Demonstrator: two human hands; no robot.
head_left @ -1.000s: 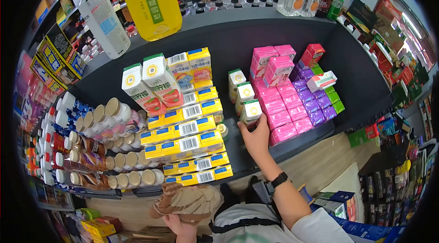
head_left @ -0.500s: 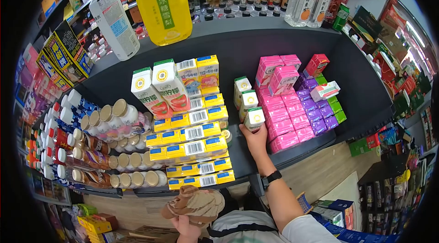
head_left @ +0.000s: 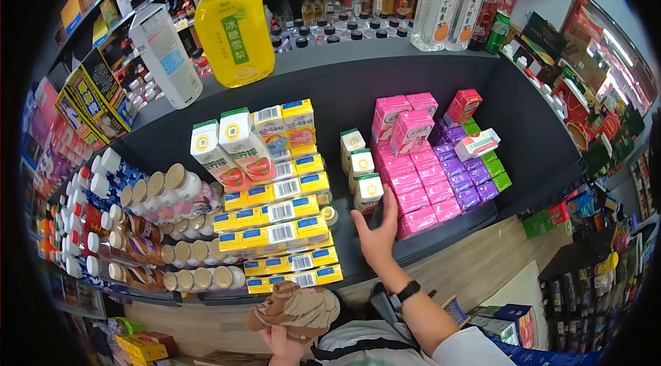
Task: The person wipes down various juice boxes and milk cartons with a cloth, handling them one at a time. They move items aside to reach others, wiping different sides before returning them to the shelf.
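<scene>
My right hand (head_left: 378, 234), with a dark band at its wrist, is open beside the nearest of three white cartons with green tops. Its thumb and fingers are spread around the lower front of that carton (head_left: 368, 190), which stands upright on the dark shelf. The other two cartons stand in a row behind it (head_left: 360, 161). Pink boxes (head_left: 415, 183) are stacked just right of my fingers. Low in the view, my left hand (head_left: 281, 344) is closed on a brown patterned cloth (head_left: 296, 311).
Yellow packs (head_left: 275, 211) with two tall white cartons (head_left: 242, 139) on top fill the left middle. Capped bottles (head_left: 200, 256) stand at the far left. Purple boxes (head_left: 463, 172) are at right. Large bottles (head_left: 234, 28) line the back ledge (head_left: 330, 56).
My right hand has loosened from the front white carton and drawn back slightly, its fingers now spread. The camera view has shifted, while my left hand still holds the cloth.
</scene>
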